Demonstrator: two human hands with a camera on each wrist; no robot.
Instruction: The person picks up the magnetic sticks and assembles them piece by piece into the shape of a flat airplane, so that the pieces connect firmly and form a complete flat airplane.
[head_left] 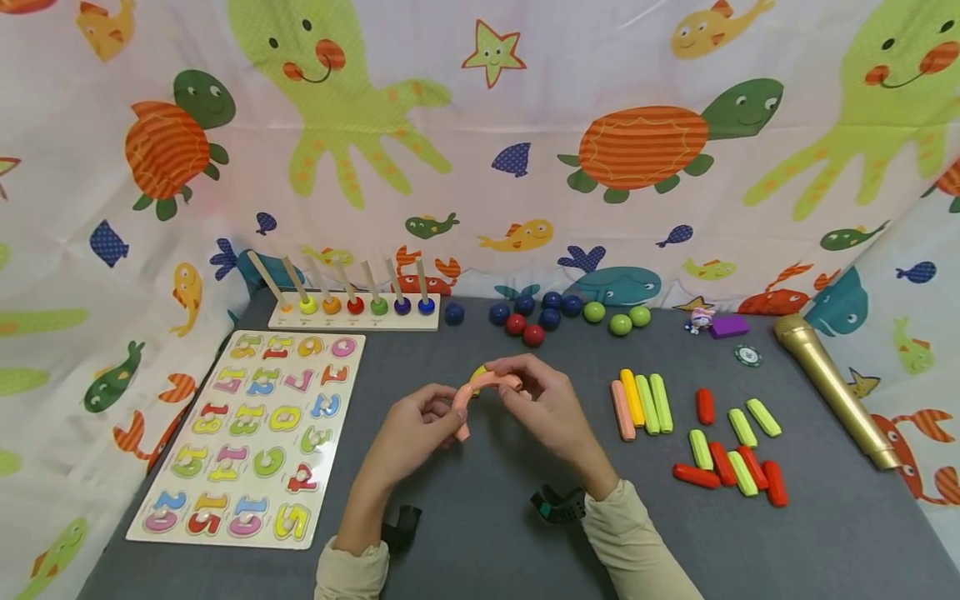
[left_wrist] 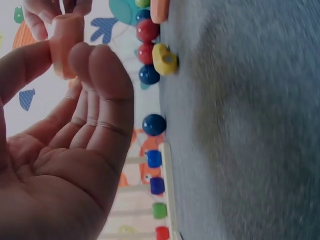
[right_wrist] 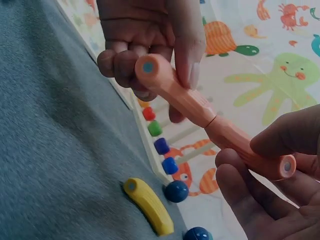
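Two curved salmon-pink magnetic sticks meet end to end between my hands, forming an arch above the table. My left hand (head_left: 420,421) pinches the left curved stick (right_wrist: 175,92) between thumb and fingers. At the other end, my right hand (head_left: 546,408) grips the right curved stick (right_wrist: 245,149) the same way. A thin seam marks their joint in the right wrist view, and round metal discs show at the outer ends. A curved yellow stick (right_wrist: 150,206) lies on the table beyond the hands, partly hidden behind the arch in the head view.
Left are a number puzzle board (head_left: 255,450) and a peg stand (head_left: 360,323). Blue, red and green balls (head_left: 551,319) line the back. Straight sticks (head_left: 645,404), short red and green rods (head_left: 738,467), a poker chip (head_left: 747,356) and a gold microphone (head_left: 836,392) lie right.
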